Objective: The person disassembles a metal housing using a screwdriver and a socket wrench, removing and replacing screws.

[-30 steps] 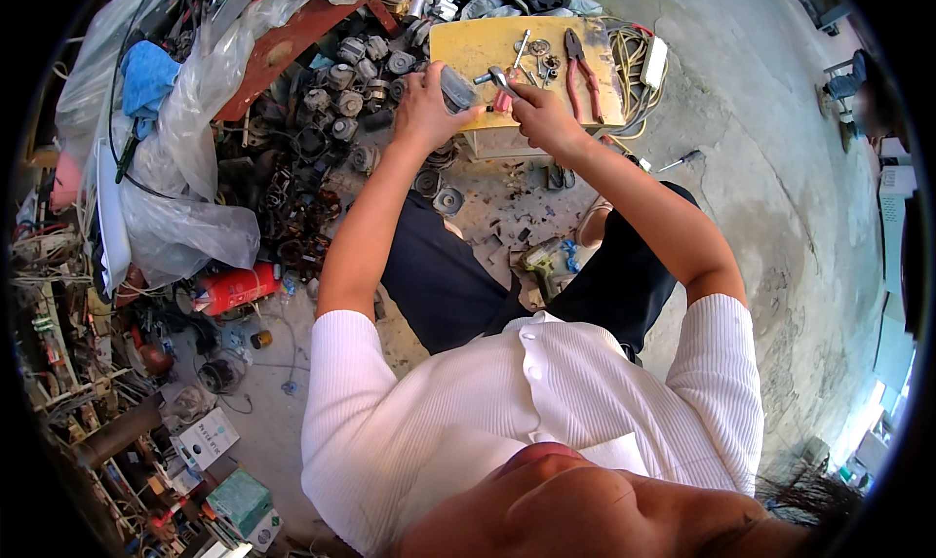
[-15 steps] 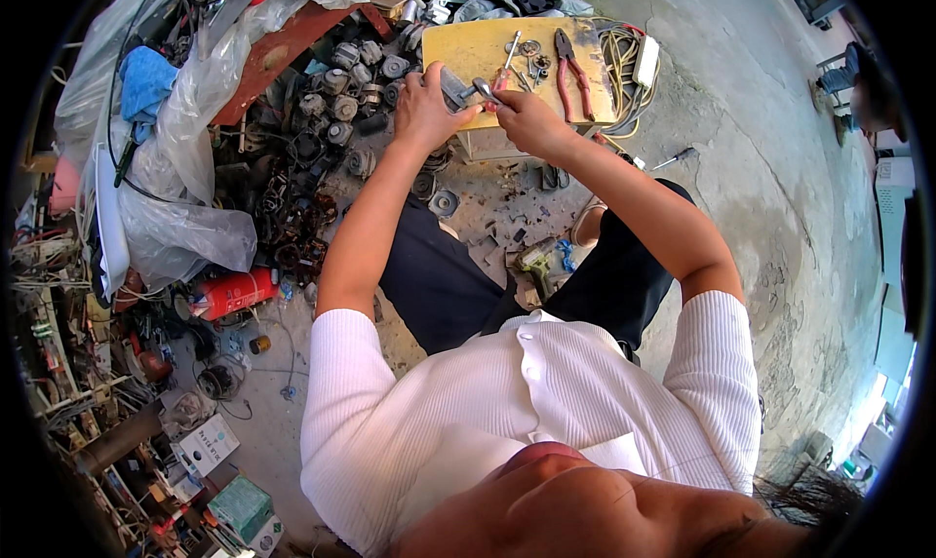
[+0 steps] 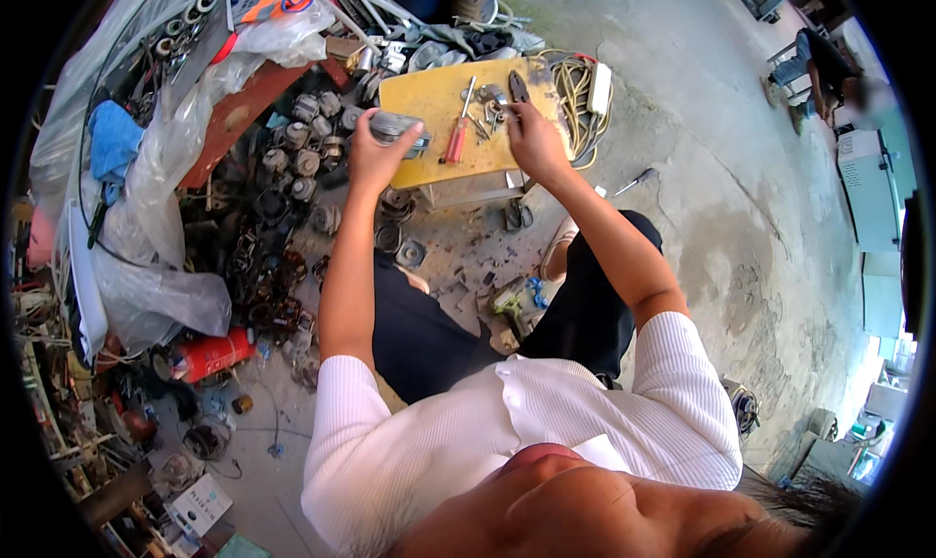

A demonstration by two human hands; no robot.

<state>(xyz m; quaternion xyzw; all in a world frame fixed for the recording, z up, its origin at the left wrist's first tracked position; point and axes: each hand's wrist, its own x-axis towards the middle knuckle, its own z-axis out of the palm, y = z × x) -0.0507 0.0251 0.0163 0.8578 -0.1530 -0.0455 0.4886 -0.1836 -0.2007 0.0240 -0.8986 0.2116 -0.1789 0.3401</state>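
Observation:
My left hand [image 3: 380,153] is wrapped round a grey metal part [image 3: 398,129] at the left of the yellow board [image 3: 414,95]. My right hand [image 3: 531,139] is closed on a small metal wrench [image 3: 495,102] near the board's right side, over the black-jawed pliers [image 3: 518,88], whose handles it mostly covers. Between my hands lie a red-handled screwdriver [image 3: 456,139] and several small metal pieces [image 3: 481,124].
A pile of metal motor parts [image 3: 302,139], plastic sheeting [image 3: 166,275] and a red cylinder [image 3: 210,353] crowd the left. Cables and a power strip [image 3: 600,88] lie right of the board. A screwdriver [image 3: 639,178] is on the floor. Another person [image 3: 819,71] is at upper right.
The view has shifted, so the board appears lower and farther left. My hands have separated: my right hand with the wrench has moved right toward the pliers, away from the grey part.

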